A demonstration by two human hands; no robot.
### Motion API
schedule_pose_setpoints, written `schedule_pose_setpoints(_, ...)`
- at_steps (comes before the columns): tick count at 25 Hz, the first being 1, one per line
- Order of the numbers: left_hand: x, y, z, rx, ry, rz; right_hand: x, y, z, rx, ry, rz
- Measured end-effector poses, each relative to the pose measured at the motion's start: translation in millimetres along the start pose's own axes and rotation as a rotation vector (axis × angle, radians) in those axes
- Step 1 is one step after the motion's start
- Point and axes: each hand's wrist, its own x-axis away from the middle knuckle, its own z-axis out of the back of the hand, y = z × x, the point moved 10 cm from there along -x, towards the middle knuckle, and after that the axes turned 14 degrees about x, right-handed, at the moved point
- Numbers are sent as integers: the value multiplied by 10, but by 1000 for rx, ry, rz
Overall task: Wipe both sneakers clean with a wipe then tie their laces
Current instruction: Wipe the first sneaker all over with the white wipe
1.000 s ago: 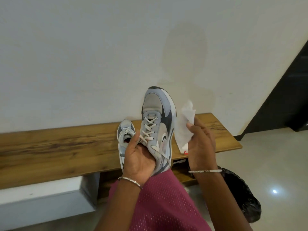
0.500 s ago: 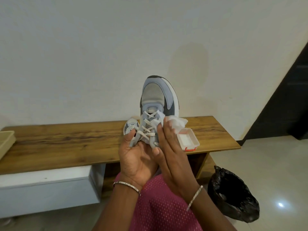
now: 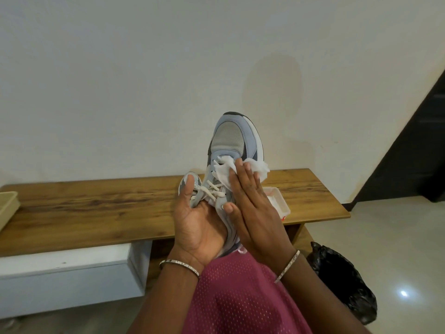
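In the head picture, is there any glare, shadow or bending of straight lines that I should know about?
Head view: a small bright glare spot on the glossy floor, lower right; a faint soft shadow on the wall above the sneaker; the bench edge bows slightly, a wide-angle effect; the sneaker looks sharp.

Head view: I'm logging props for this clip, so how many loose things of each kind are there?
Sneakers: 2
Wipe: 1
White tub: 1
Black bag: 1
Beige tray: 1
Bracelets: 2
Total: 8
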Motion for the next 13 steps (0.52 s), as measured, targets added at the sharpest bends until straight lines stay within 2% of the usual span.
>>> schedule_pose_setpoints(7, -206, 235, 245, -4, 104, 17, 199, -194, -163, -303, -60, 66)
schedule_pose_setpoints(11, -275, 238, 278, 27, 101, 25, 20, -49, -305, -104, -69, 115)
schedule_pose_setpoints(13, -304, 190, 231, 36, 73, 21, -176, 131, -340, -16, -46, 40)
